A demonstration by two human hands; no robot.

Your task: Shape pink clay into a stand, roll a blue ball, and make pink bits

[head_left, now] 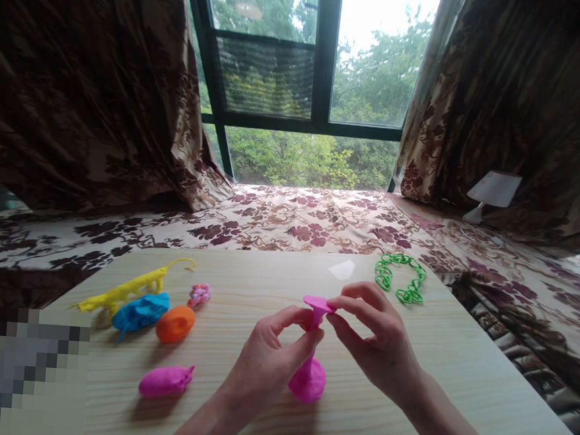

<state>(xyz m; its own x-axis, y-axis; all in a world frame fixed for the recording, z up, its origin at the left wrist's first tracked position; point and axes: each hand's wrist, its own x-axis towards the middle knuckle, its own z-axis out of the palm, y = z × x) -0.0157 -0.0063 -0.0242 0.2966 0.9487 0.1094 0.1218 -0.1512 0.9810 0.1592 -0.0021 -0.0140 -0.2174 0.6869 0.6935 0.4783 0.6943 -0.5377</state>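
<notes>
A pink clay figure [308,382] stands upright on the table, with a round base, a thin stem and a flat, flared top. The fingers of my left hand [277,348] are wrapped round its stem just below the top. My right hand [377,336] pinches the right edge of the flared top between thumb and fingers. To the left lie a pink clay piece [165,381] with a crimped end, an orange clay disc [176,324], a crumpled blue clay piece [141,313], a long yellow clay animal [126,290] with a curled tail, and a small pink-and-white cluster [199,294].
A green chain of linked rings [401,278] lies at the table's [456,401] far right. Behind the table is a ledge with flowered cloth [290,221], carrying a white lamp [493,189] on the right. Curtains [95,84] frame the window. A blurred patch covers the lower left corner.
</notes>
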